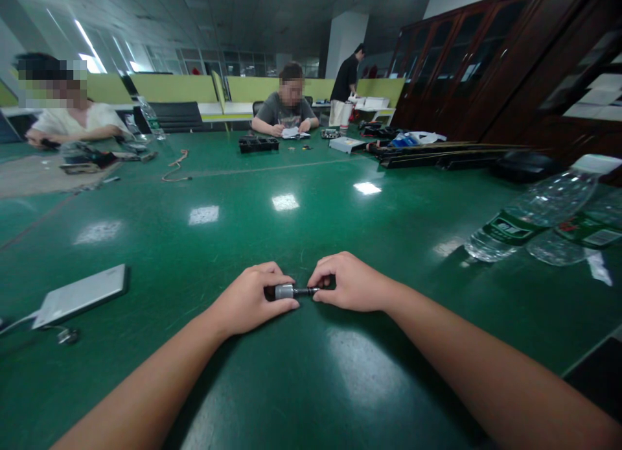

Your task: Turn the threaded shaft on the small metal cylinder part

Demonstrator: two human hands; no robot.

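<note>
Near the front middle of the green table (243,229), my left hand (249,299) is closed around a small grey cylinder with a dark thin shaft (284,291). Its thumb and fingers lie on either side of the grey body. The shaft points right, and my right hand (350,283) pinches its dark far end between thumb and fingertips. The whole piece lies level, just above or on the tabletop; I cannot tell which. The left end of the cylinder is partly hidden in my left palm. Its exact kind is too small to make out.
A silver power bank (82,296) with a white cable lies at the left. Two clear bottles (529,210) stand at the right. Farther back are a black tray (258,144), a cord (175,168) and dark rails (418,155). Two people sit across the table; another person stands behind.
</note>
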